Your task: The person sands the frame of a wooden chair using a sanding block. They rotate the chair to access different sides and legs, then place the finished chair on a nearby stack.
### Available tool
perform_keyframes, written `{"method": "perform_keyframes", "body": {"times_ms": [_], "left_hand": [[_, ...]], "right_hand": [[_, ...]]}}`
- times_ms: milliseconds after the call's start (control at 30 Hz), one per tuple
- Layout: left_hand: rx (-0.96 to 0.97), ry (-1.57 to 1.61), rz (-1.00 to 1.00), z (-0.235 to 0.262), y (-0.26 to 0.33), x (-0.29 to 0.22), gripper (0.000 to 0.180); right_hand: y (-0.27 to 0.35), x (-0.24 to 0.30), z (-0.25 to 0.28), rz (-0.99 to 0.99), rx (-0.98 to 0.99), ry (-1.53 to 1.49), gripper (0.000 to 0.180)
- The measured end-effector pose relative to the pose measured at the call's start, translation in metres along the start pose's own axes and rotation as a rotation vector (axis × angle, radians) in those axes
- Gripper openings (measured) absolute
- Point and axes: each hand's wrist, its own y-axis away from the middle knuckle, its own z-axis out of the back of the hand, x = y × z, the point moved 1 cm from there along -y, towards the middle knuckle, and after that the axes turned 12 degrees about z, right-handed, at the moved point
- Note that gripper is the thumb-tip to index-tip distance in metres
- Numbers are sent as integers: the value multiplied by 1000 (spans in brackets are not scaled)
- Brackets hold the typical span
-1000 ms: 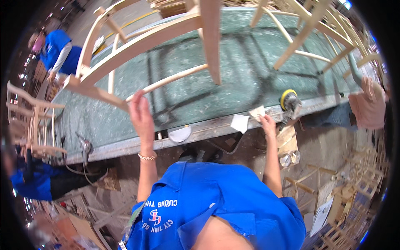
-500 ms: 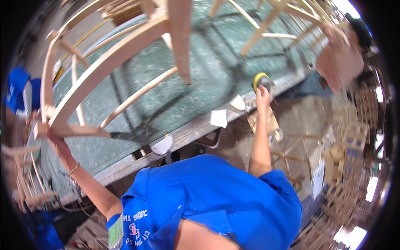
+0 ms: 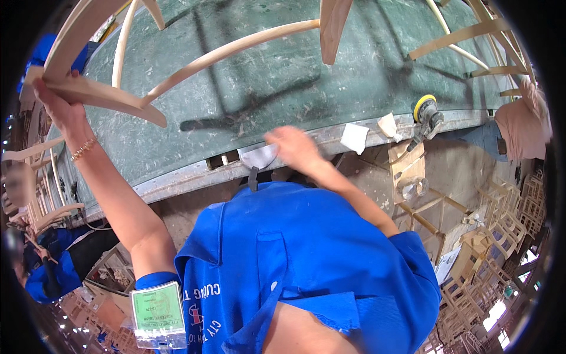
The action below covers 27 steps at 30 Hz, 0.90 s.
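The left hand (image 3: 56,106) grips the pale bare-wood chair frame (image 3: 177,65) raised over the green workbench (image 3: 283,88), the blurred right hand (image 3: 295,147), grasp unclear, nearing a white mask-like piece (image 3: 257,157); single-handed, the frame could tip.

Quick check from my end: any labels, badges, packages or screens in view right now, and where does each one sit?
ID badge: clipped on the blue shirt at the person's left shoulder, lower left of view; rectangular clear sleeve, green card with small picture.
Shirt print: beside the badge; white lettering and a small red-and-white emblem on blue.
Paper sheet: lower right among the wooden frames; white, tilted, too small to make out.
No screens or signs.
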Motion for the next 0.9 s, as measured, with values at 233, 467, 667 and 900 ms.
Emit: {"method": "perform_keyframes", "body": {"times_ms": [233,467,667,900], "left_hand": [[139,35,124,-43,-69,-31,53],[200,-116,-89,-76,-89,-30,47],[310,-110,23,-76,-92,-12,28],[309,-134,-2,-109,-115,-18,25]], "right_hand": [[-16,28,-60,360,172,-154,62],[-55,15,-39,-75,192,-481,49],[-142,-32,89,-177,-521,-453,39],[-283,-76,172,-226,-873,708,34]]}}
